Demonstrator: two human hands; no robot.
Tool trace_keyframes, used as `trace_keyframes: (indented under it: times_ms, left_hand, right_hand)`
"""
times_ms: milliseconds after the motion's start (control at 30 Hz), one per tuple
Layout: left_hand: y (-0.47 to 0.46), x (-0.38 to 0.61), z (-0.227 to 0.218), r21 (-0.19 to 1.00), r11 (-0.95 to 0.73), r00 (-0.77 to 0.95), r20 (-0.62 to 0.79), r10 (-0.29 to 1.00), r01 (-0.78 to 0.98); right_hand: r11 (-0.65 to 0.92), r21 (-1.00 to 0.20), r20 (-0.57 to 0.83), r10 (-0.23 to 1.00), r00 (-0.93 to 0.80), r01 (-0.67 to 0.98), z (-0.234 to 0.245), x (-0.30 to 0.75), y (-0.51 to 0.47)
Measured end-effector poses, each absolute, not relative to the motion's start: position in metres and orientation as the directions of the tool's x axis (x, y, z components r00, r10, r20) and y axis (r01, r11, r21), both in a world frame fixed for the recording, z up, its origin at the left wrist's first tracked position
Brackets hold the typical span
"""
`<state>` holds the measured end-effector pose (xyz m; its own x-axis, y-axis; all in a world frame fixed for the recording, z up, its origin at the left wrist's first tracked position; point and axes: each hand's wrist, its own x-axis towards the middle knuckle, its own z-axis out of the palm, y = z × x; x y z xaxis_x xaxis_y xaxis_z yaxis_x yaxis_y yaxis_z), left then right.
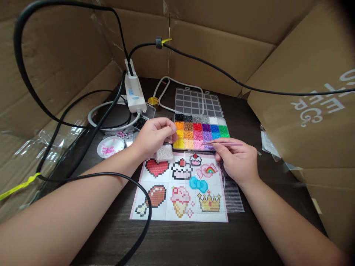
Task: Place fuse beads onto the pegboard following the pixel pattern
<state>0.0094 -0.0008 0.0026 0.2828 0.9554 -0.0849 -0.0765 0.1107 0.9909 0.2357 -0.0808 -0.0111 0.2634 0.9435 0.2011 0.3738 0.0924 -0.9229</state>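
My left hand (154, 136) is closed on a small clear bag of white beads (164, 152), held just left of the bead box. My right hand (237, 160) pinches pink tweezers (222, 144) whose tips point left over the box's front row. The bead box (201, 133) holds compartments of coloured beads, with its clear lid (197, 102) open behind. Under my hands lies a pattern sheet (180, 188) with a heart, drumstick, ice cream, crown and bow pictures. A clear pegboard (206, 181) rests on the sheet's right half.
A small white dish of pink beads (110, 147) sits left of the sheet. A white power strip (133, 91) and black cables (91, 129) cross the dark table (194, 240), one cable over my left forearm. Cardboard walls (305, 92) surround the table.
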Motion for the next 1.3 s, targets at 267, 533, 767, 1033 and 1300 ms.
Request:
trace_keyframes:
  times_ms: [267, 533, 767, 1033, 1300]
  left_hand:
    - [-0.0012, 0.0090, 0.0019, 0.992, 0.105, 0.277, -0.084, 0.957, -0.064]
    - [-0.0007, 0.0092, 0.0008, 0.994, 0.093, 0.275, -0.071, 0.959, -0.065]
    - [0.0001, 0.0098, 0.0005, 0.994, 0.084, 0.273, -0.064, 0.960, -0.063]
    - [-0.0008, 0.0104, -0.0001, 0.995, 0.084, 0.273, -0.064, 0.960, -0.062]
    - [-0.0008, 0.0101, 0.0011, 0.994, 0.092, 0.274, -0.071, 0.959, -0.066]
  right_hand:
    - [0.088, -0.915, 0.199, 0.947, 0.250, 0.395, -0.0103, 0.2365, -0.0822]
    - [0.117, -0.912, 0.219, 0.949, 0.225, 0.394, -0.0133, 0.2392, -0.0821]
    - [0.129, -0.918, 0.225, 0.948, 0.223, 0.376, -0.0120, 0.2387, -0.0828]
    - [0.137, -0.919, 0.235, 0.944, 0.233, 0.370, -0.0129, 0.2386, -0.0823]
    - [0.147, -0.916, 0.241, 0.945, 0.220, 0.373, -0.0110, 0.2377, -0.0829]
